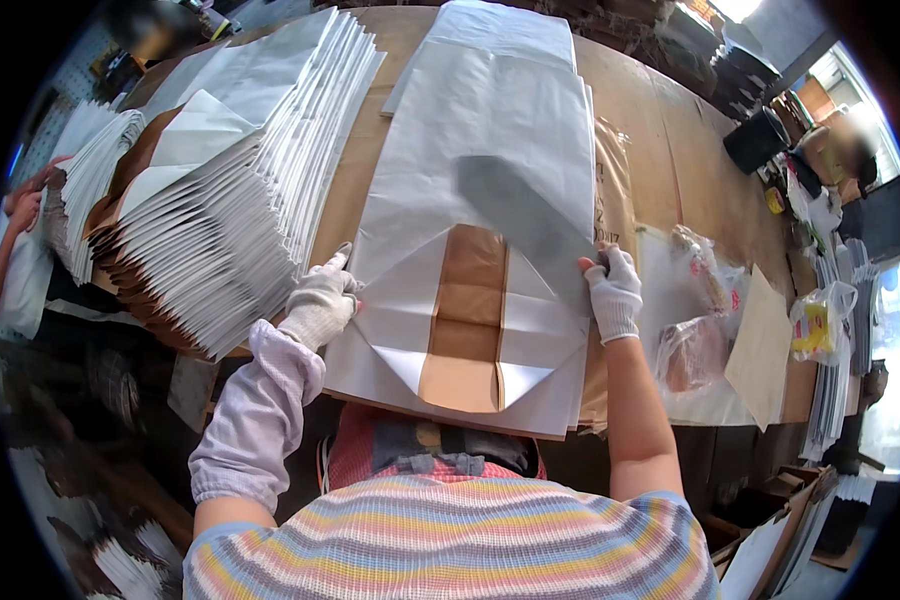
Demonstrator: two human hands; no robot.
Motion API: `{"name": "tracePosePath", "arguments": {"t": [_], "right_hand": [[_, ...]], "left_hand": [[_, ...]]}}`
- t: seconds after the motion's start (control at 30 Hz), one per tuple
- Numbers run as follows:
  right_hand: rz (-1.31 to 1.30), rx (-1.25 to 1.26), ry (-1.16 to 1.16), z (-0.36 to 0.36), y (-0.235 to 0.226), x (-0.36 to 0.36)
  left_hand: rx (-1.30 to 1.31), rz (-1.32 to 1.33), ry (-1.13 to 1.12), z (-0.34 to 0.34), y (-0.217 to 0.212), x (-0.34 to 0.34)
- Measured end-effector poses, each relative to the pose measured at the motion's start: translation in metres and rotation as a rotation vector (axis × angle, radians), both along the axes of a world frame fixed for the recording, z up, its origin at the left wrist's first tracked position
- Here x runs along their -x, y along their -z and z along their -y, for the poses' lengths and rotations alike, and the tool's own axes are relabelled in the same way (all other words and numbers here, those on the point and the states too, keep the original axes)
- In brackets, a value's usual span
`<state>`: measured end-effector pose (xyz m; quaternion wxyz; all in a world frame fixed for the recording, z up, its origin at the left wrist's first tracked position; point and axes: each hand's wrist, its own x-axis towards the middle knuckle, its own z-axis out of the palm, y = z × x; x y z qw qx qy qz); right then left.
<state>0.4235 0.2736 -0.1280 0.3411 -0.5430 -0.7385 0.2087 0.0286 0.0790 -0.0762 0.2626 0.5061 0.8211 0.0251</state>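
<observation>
A large white paper bag (480,110) lies flat before me, its near end folded open into a diamond shape around a brown inner strip (467,310). My left hand (322,300), in a white knit glove, rests at the bag's left edge with its index finger stretched out and the other fingers loosely bent. At the right edge, my right hand (613,290) wears a glove that leaves fingertips bare. It grips the lower end of a flat grey plate (525,215), which slants over the bag and is slightly blurred. More white bags lie under this one.
To the left stands a tall fanned stack of white bags (230,200) with brown inner layers. Plastic bags (695,350) and a pale sheet (760,350) lie on the right of the table. Another person's hands (25,205) show at the far left; a person (840,150) is far right.
</observation>
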Motion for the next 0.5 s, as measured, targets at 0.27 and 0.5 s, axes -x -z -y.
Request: {"name": "tracePosePath", "arguments": {"t": [0.27, 0.5], "right_hand": [[0.281, 0.147, -0.165, 0.112, -0.009, 0.012], [-0.353, 0.056, -0.421, 0.047, -0.092, 0.205]], "left_hand": [[-0.636, 0.502, -0.153, 0.009, -0.038, 0.014], [-1.151, -0.721, 0.333, -0.041, -0.238, 0.181]]}}
